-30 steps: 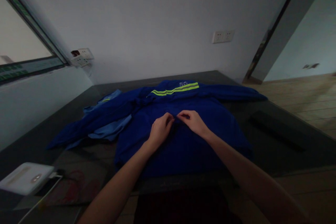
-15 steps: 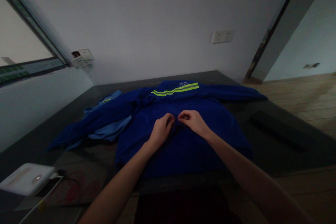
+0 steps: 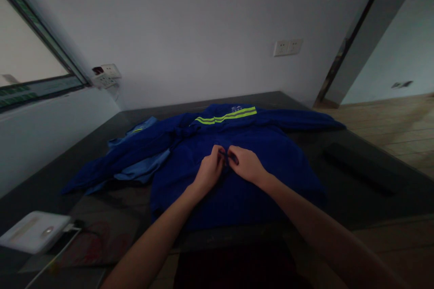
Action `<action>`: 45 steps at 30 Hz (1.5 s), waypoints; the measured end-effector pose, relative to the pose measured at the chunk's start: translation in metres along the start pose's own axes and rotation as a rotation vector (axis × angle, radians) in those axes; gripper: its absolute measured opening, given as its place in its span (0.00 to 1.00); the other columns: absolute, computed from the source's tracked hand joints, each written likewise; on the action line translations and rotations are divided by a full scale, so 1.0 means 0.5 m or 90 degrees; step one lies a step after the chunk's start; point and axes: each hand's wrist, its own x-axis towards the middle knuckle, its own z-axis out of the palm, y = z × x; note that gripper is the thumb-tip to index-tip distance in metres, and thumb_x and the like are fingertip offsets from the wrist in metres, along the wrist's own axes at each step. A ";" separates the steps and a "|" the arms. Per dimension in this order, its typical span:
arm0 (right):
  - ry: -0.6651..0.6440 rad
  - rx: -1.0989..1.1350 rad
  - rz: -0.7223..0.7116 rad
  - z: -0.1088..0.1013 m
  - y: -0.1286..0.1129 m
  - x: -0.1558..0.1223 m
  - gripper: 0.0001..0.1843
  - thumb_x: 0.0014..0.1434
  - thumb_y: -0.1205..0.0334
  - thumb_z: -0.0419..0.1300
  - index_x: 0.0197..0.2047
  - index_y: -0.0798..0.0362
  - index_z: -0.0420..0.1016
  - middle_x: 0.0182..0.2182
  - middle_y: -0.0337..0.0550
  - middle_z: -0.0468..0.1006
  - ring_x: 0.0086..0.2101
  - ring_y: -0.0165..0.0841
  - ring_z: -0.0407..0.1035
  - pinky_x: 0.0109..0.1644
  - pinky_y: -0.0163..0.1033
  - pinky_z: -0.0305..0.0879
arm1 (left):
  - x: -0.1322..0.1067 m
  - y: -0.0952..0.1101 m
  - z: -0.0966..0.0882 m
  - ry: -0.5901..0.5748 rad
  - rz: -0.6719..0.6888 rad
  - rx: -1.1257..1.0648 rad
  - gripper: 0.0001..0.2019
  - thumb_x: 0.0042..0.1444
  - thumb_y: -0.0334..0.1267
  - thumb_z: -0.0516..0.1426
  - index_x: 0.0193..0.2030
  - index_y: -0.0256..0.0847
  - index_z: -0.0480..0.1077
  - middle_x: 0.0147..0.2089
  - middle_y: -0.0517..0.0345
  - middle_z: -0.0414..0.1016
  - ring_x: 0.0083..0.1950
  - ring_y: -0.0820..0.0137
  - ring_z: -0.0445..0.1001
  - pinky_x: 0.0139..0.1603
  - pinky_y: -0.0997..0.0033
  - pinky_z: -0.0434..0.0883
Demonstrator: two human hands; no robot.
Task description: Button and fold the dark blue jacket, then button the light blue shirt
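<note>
I'm pinching blue jacket (image 3: 237,198) with left hand (image 3: 209,167) and right hand (image 3: 247,164), jacket lying at centre of frame. Cloth looking soft, light, probably creasing easily; pinched middle seeming best hold.

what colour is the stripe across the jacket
The stripe is yellow-green with a grey middle band, best seen in the head view.

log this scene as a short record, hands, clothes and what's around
left hand: pinching the blue jacket near its middle
right hand: pinching the jacket close beside the left
jacket: spread on dark table, sleeves out
under one sleeve: light blue cloth
front left: white box with cable
detail between hands: too dim to tell
</note>
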 end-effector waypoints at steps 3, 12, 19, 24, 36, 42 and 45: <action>-0.018 -0.058 -0.008 0.003 -0.007 -0.005 0.05 0.59 0.67 0.53 0.39 0.53 0.68 0.34 0.43 0.75 0.32 0.33 0.68 0.34 0.35 0.56 | 0.000 0.005 0.001 0.004 -0.026 0.008 0.09 0.60 0.31 0.48 0.47 0.44 0.59 0.28 0.62 0.72 0.27 0.70 0.72 0.29 0.75 0.61; 0.005 -0.061 -0.030 0.005 -0.007 -0.007 0.04 0.58 0.68 0.55 0.37 0.52 0.67 0.34 0.42 0.75 0.33 0.33 0.68 0.35 0.34 0.57 | 0.002 0.006 0.001 0.021 -0.045 -0.087 0.08 0.58 0.39 0.54 0.43 0.43 0.59 0.28 0.64 0.71 0.27 0.72 0.71 0.29 0.76 0.62; 0.064 0.024 -0.035 0.001 -0.002 -0.002 0.02 0.58 0.68 0.57 0.35 0.52 0.69 0.30 0.38 0.73 0.27 0.28 0.65 0.32 0.34 0.56 | 0.008 0.000 -0.002 0.042 -0.046 -0.153 0.08 0.59 0.38 0.53 0.43 0.43 0.59 0.28 0.66 0.70 0.27 0.74 0.69 0.29 0.77 0.62; 0.091 0.034 -0.089 0.002 -0.001 -0.003 0.03 0.59 0.69 0.57 0.36 0.53 0.70 0.32 0.40 0.75 0.30 0.30 0.68 0.35 0.35 0.60 | 0.009 -0.001 0.001 0.067 -0.078 -0.217 0.09 0.57 0.38 0.53 0.43 0.43 0.58 0.25 0.67 0.68 0.26 0.74 0.68 0.30 0.76 0.64; 0.128 0.003 -0.170 0.008 0.007 -0.006 0.06 0.63 0.68 0.54 0.39 0.53 0.73 0.37 0.45 0.77 0.39 0.34 0.71 0.43 0.37 0.65 | 0.013 -0.020 0.011 0.086 -0.102 -0.314 0.09 0.55 0.40 0.54 0.41 0.42 0.59 0.25 0.68 0.62 0.27 0.74 0.65 0.30 0.75 0.68; 0.121 0.049 -0.123 0.001 -0.002 -0.007 0.06 0.62 0.68 0.55 0.40 0.53 0.72 0.36 0.44 0.77 0.37 0.33 0.71 0.42 0.37 0.64 | 0.014 -0.010 0.005 0.069 -0.100 -0.306 0.07 0.56 0.39 0.53 0.40 0.41 0.63 0.25 0.67 0.61 0.26 0.75 0.64 0.30 0.75 0.68; 0.125 0.057 -0.112 -0.002 -0.004 -0.008 0.05 0.61 0.68 0.56 0.39 0.53 0.73 0.35 0.44 0.77 0.36 0.33 0.70 0.41 0.37 0.63 | 0.013 -0.003 0.003 0.069 -0.095 -0.301 0.06 0.56 0.38 0.52 0.38 0.40 0.65 0.26 0.65 0.62 0.27 0.75 0.65 0.31 0.75 0.69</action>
